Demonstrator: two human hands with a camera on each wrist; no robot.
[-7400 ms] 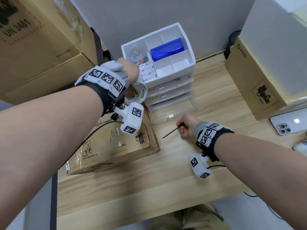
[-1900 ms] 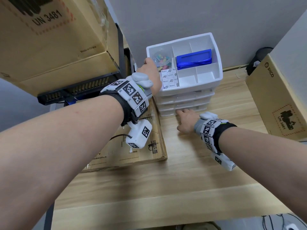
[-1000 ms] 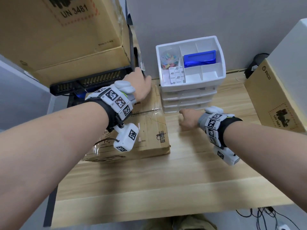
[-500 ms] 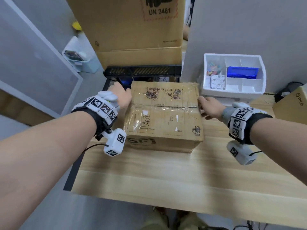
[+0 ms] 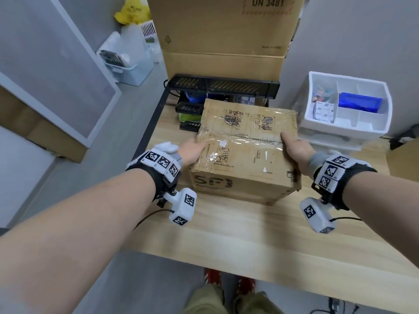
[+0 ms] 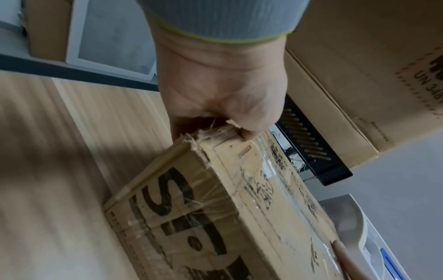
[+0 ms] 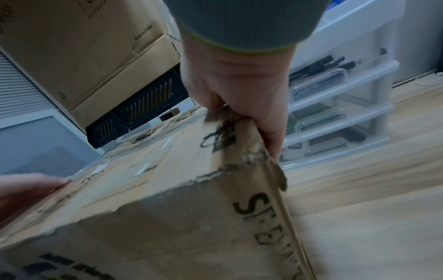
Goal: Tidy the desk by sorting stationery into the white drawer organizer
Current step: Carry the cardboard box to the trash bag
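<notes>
both hands clasp a taped cardboard box (image 5: 246, 152) that sits near the middle of the bench (image 5: 249, 241), toward its back edge. the left hand (image 5: 191, 150) holds the box's left side with the thumb lying on the top face; in the left wrist view its fingers (image 6: 249, 135) curl round a frayed top corner. the right hand (image 5: 294, 150) holds the right side the same way, thumb on top, fingers (image 7: 272, 136) running down the side wall.

the white drawer organizer (image 5: 371, 128) stands at the bench's back right corner, just beside the box. its top tray holds a blue case (image 5: 359, 105), and pens show through a clear drawer in the right wrist view.

the box looks stiff but worn, with torn edges and glossy tape that may be slick. its weight cannot be read. opposite side walls, low and away from the ragged corners, seem the surest hold.
</notes>
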